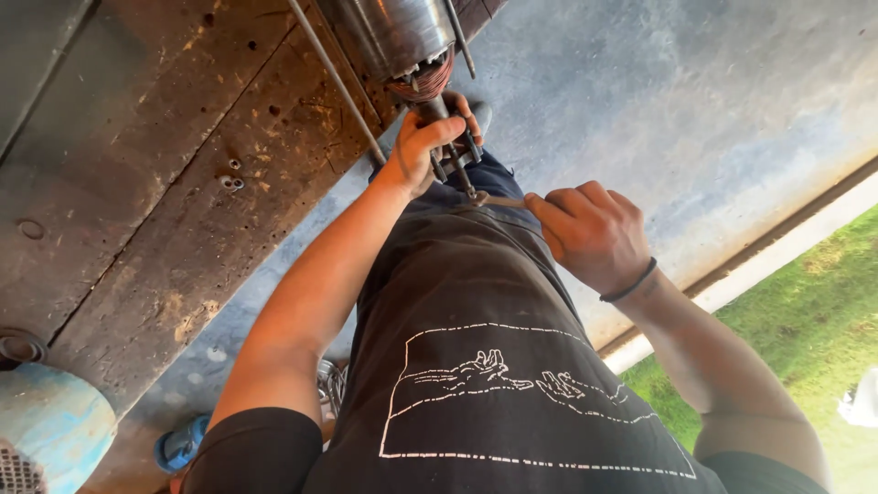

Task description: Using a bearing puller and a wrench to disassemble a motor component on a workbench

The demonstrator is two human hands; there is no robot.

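We're in a black short-sleeved tee (pixel 512 366) with white line-art hands, black band (pixel 629 286) on our right wrist.

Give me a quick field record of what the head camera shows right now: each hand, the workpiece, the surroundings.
left hand: wrapped round a dark tool shaft at the motor's open end
right hand: fisted on a thin metal tool, tip towards the shaft
workpiece: steel motor body with copper windings exposed
support: worn wooden bench
floor: concrete
far edge: grass
bottom left: blue casing
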